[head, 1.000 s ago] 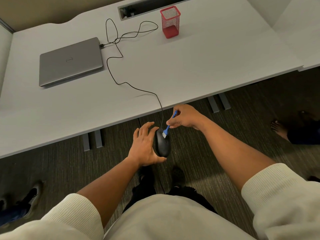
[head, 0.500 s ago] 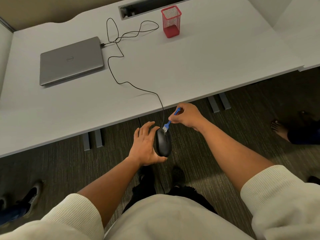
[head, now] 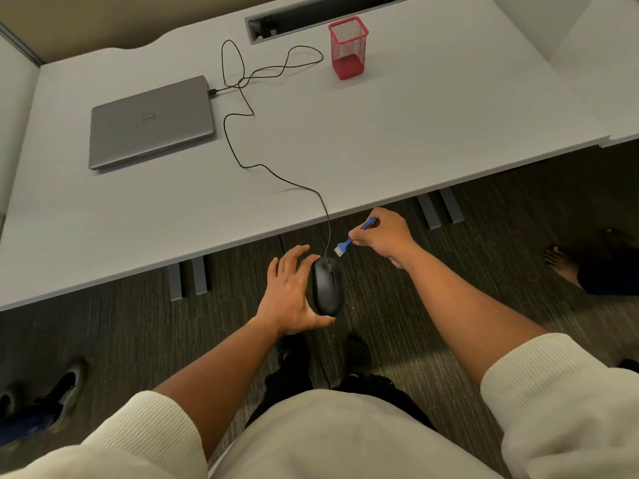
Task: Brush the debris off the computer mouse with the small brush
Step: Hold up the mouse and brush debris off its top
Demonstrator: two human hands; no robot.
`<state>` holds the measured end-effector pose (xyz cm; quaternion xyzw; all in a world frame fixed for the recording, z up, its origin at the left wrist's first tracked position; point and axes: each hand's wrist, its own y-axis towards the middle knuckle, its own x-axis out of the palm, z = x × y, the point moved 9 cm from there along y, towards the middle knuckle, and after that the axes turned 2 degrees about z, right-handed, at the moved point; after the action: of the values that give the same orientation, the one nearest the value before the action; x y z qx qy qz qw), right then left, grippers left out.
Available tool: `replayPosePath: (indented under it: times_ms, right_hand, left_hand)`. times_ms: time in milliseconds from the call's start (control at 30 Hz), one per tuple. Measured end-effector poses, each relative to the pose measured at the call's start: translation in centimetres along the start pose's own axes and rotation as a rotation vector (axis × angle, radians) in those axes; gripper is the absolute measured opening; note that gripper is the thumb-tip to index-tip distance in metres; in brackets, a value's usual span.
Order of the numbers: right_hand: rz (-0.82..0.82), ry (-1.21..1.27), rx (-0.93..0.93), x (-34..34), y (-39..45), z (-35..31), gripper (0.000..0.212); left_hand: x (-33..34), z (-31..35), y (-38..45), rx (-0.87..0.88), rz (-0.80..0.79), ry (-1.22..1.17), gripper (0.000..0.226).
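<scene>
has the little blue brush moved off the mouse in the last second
Yes. The brush has lifted off the mouse, up and right toward the desk edge.

a white desk (head: 397, 140) carries a closed grey laptop (head: 150, 122) at its left and a red mesh pen cup (head: 348, 48) near the far edge. a thin black cable (head: 242, 98) loops from the laptop's side across the desktop and runs off the front edge.
</scene>
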<state>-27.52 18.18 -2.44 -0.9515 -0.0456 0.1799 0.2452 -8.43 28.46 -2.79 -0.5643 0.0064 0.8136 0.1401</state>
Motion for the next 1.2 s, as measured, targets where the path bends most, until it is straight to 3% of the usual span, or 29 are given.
replayPosePath:
  times_ms: [133,233,433,700,800,1000,1200]
  right_hand:
    - [-0.126,0.213,0.045,0.4,-0.2,0.1,0.027]
    - [-0.224,0.188,0.038,1.4,-0.7,-0.3,0.028]
    - [0.026,0.055,0.032,-1.2,0.1,0.8,0.024]
    - [-0.298,0.237,0.001,1.6,-1.5,-0.9,0.033]
    - [-0.374,0.148,-0.052,3.2,-2.1,-1.5,0.031]
    - [-0.122,0.188,-0.031,0.6,-0.2,-0.3,0.028]
    - [-0.067,0.449,0.040,-1.7,0.6,0.6,0.032]
  left_hand:
    - [-0.1,0.1,-0.3,0.011,0.018,-0.014,0.119]
    - [-0.1,0.4,-0.3,0.010,0.029,-0.021,0.119]
    - [-0.3,0.4,-0.3,0.011,0.028,-0.024,0.119]
    - [-0.2,0.6,-0.2,-0.003,0.017,-0.008,0.121]
    - [-0.2,0.7,0.1,-0.007,0.005,0.009,0.121]
    - [-0.8,0.2,0.3,-0.025,0.030,0.000,0.120]
    - [-1.3,-0.2,0.5,-0.042,0.067,-0.105,0.118]
